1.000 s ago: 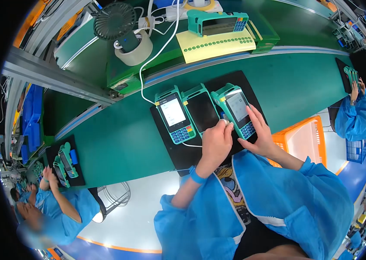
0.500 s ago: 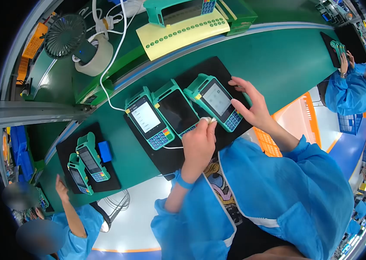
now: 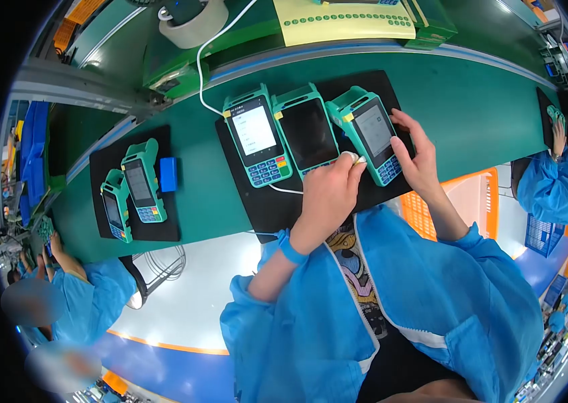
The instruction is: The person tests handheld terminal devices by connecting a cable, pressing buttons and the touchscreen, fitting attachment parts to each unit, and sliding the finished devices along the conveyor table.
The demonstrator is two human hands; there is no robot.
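Now, the left hand (image 3: 330, 193) pinches a small white piece (image 3: 360, 160) beside the rightmost payment terminal (image 3: 373, 129), angled on a black mat (image 3: 272, 211); the right hand (image 3: 420, 162), loosely open, appears to brace its right side. Uneven sideways pressure could skid it.

Bright, even light, pale glare on the floor (image 3: 196, 292), strong fisheye curvature, black corners

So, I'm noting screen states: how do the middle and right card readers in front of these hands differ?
The right card reader has a lit grey screen; the middle card reader has a dark one. The right card reader's keypad is largely visible, while the middle card reader's is mostly hidden behind the left hand. Both have green casings.
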